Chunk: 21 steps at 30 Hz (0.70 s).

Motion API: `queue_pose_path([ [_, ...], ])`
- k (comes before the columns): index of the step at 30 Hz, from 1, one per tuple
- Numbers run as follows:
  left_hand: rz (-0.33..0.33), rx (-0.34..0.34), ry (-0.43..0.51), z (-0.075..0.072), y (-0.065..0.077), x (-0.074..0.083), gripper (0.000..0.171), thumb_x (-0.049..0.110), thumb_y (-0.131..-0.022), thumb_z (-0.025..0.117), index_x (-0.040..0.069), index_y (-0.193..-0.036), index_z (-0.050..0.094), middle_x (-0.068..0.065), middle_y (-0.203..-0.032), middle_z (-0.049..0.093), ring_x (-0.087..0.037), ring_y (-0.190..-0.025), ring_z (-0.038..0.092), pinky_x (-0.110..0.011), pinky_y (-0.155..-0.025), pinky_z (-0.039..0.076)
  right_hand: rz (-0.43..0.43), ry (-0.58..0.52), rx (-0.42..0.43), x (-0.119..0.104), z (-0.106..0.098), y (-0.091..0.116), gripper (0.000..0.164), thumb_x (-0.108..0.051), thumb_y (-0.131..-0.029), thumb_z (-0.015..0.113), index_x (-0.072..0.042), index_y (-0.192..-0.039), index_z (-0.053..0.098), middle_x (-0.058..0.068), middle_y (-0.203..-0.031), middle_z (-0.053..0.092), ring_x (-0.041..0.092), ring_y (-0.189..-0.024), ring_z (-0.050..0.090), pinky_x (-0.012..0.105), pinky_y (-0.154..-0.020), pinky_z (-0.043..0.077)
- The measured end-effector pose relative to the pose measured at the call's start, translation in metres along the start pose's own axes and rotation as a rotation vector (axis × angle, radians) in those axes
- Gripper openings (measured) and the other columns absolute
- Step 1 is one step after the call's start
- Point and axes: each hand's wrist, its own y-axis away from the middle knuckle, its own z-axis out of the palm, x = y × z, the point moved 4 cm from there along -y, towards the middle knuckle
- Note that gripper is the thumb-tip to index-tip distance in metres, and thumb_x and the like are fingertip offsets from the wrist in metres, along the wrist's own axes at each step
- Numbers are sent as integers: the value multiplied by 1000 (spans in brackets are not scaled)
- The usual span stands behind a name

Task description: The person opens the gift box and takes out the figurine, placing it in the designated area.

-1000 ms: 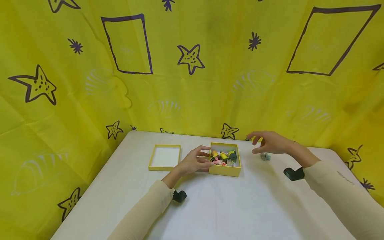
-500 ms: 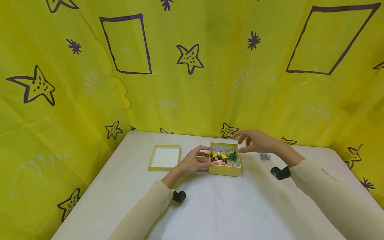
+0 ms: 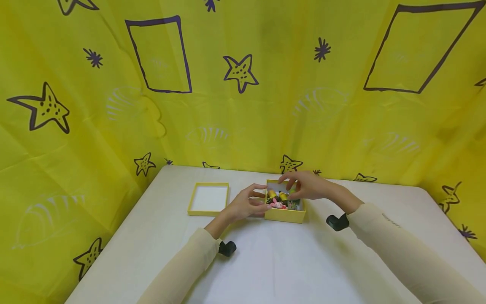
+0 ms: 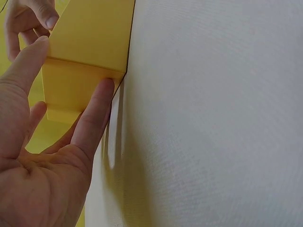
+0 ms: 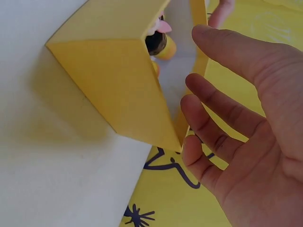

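Note:
A small yellow box [image 3: 284, 216] sits uncovered on the white table, with several little toy figures inside. One is a pink rabbit figure [image 3: 278, 204]; beside it is a yellow-and-dark figure [image 3: 283, 196]. My left hand [image 3: 244, 204] rests spread fingers and thumb against the box's left side, as the left wrist view also shows. My right hand [image 3: 309, 185] hovers at the box's right rim, fingers slightly bent above the figures. In the right wrist view, nothing lies between the fingers and thumb of the right hand [image 5: 246, 113]. That hand hides the box's back right part.
The yellow-rimmed lid [image 3: 208, 213] lies inside up on the table [image 3: 265, 261], left of the box. A yellow curtain [image 3: 243, 126] with dark starfish drawings hangs behind the table. Dark wrist mounts [image 3: 337, 222] sit at both sleeves.
My right hand has moved left from beside the box to over its right part. Its forearm now covers the small blue-grey figure on the table. The left hand stays put.

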Motion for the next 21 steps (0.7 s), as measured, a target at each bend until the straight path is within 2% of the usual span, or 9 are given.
queue_pose_path([
  [5, 3, -6, 16, 0, 0, 0, 67, 17, -91, 81, 16, -150, 48, -17, -140, 57, -32, -118, 64, -39, -91, 60, -21, -27, -29, 0, 9, -5, 46, -7, -89, 80, -5, -131, 63, 20, -108, 72, 22, -74, 61, 29, -68, 56],
  [9, 3, -11, 24, 0, 0, 0, 65, 17, -92, 80, 18, -149, 49, -17, -140, 57, -31, -117, 65, -39, -90, 61, -7, -26, -45, -1, 14, -8, 46, -8, -90, 80, -6, -133, 63, 17, -108, 72, 22, -75, 63, 29, -68, 56],
  [21, -1, -6, 17, 0, 0, 0, 66, 15, -91, 81, 17, -149, 48, -18, -139, 57, -30, -116, 65, -38, -88, 61, -11, 42, -80, -3, 24, -10, 48, -17, -89, 83, -9, -133, 64, 8, -100, 73, 18, -78, 64, 27, -69, 55],
])
